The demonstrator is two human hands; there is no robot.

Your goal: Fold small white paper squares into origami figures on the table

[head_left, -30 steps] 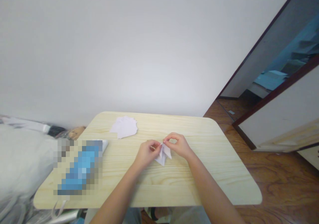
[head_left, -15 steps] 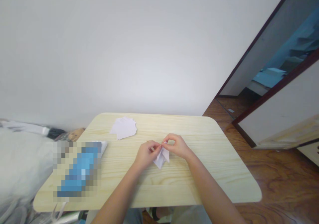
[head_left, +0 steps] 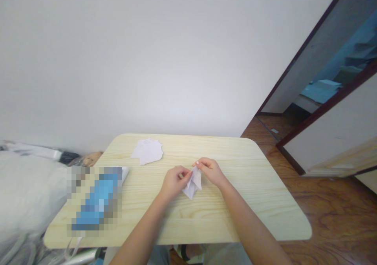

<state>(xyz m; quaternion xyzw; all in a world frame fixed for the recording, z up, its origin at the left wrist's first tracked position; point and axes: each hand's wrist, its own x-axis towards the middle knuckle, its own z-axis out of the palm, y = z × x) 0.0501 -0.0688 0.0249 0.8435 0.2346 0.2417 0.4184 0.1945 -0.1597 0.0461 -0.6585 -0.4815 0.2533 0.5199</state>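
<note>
A small piece of folded white paper is held up over the middle of the table, its pointed flaps hanging toward me. My left hand pinches it along its left side between thumb and fingers. At the paper's top tip, the thumb and index finger of my right hand are pressed together on it. Farther back on the left lies a fanned stack of white paper sheets, touched by neither hand.
The pale wooden table stands against a white wall. On its left side is a blurred-out blue item with a strap. Left of the table is a white bulky bundle. A doorway and brown wooden floor are at the right.
My right thumb and fingers have shifted slightly up to the paper's top tip, showing more of the paper. The left hand keeps its pinch. The view has moved a little.
</note>
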